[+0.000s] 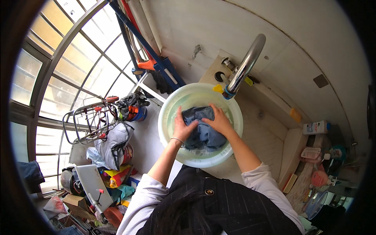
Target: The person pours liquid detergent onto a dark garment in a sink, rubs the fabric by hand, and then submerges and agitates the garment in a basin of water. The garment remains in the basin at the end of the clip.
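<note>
A pale, translucent round plastic basin (235, 147) holds water with some suds. In it lies a bunched blue denim garment (207, 133), wet and partly under the water. My left hand (183, 126) is on the garment's left side, thumb over the cloth and fingers along its edge, with a bracelet at the wrist. From the right, my right hand (219, 121) grips the upper part, its thumb close to the left one. Folds of cloth lie between the hands; the undersides of my fingers are hidden.
A curved chrome faucet (246, 64) reaches over the basin's upper right rim, above a stone sink (261, 117). Bottles, including a white jug (315, 127), line the right ledge. At left stand a folded luggage cart (91, 120), a bucket (139, 114), mops (144, 38) and piled clutter.
</note>
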`<state>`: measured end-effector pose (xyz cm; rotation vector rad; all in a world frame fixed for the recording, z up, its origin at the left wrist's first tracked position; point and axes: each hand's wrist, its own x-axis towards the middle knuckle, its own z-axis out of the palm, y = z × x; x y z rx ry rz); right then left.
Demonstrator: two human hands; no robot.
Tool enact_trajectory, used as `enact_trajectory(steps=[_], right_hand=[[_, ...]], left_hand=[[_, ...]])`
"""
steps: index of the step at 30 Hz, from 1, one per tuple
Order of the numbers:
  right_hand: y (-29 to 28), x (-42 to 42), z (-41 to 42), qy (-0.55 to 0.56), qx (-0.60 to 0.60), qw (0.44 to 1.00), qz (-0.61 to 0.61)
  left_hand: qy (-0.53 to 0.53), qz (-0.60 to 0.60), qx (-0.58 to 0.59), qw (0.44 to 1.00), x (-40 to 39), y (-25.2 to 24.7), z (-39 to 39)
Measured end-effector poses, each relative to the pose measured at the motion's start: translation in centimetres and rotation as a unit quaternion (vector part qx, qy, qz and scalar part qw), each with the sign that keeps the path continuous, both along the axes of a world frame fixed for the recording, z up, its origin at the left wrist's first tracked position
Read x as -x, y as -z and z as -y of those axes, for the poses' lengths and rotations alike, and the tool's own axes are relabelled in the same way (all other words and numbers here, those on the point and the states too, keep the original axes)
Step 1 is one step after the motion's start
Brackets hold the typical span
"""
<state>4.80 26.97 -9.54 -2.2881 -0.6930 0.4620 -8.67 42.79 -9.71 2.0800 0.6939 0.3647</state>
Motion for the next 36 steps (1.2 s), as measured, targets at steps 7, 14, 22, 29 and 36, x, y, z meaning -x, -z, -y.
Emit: enact_trajectory(steps=[7,14,22,29,36], right_hand=[[1.6,-2.1,-1.4,0.006,0.062,0.998,-0.008],[-5.9,4.1,-3.1,0.03,-0.208,0.974,-0.085],[-5.4,5.6,-5.0,0.038,-0.05,0.994,0.089],[-7.7,8.4,-5.4,-0.03,-0.089,0.993,0.076],[-1.9,0.1,-6.6,0.127,-0.025,0.985,0.117]], left_hand=[[0.11,-0.121,0.161,0.973,0.5,-1.6,-2.1],[-0.1,0.077,0.769,0.626,-1.1,-6.4,1.5],[-0.158,0.158,0.632,0.742,-2.2,-0.3,3.9],[-0.121,0.047,0.777,0.616,-3.1,-3.8,0.1],[-0.167,0.011,0.67,0.723,-2.5,-4.1,2.8]])
